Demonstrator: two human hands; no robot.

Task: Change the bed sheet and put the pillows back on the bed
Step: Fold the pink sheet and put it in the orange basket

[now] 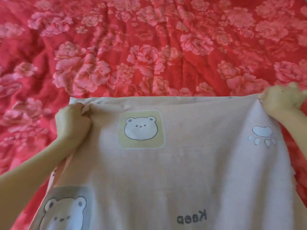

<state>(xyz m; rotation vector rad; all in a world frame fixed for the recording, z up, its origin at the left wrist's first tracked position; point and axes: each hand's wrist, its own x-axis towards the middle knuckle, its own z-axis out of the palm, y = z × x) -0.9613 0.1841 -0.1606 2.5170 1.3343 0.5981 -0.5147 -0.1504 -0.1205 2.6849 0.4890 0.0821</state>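
Observation:
A pale pink sheet (pixel 182 171) printed with white bear faces, a paw print and reversed lettering hangs stretched in front of me. My left hand (pixel 73 125) is fisted around its top left corner. My right hand (pixel 280 100) grips the top right corner. Between the two hands the upper edge runs taut and nearly level, with a second layer of the fabric showing just behind it. Under and beyond it lies a red sheet with pink flowers (pixel 149 47), wrinkled, covering the whole bed. No pillows are in view.
The red flowered sheet fills the view to the left, right and far side, with folds and creases across it. No bed edge, floor or furniture shows.

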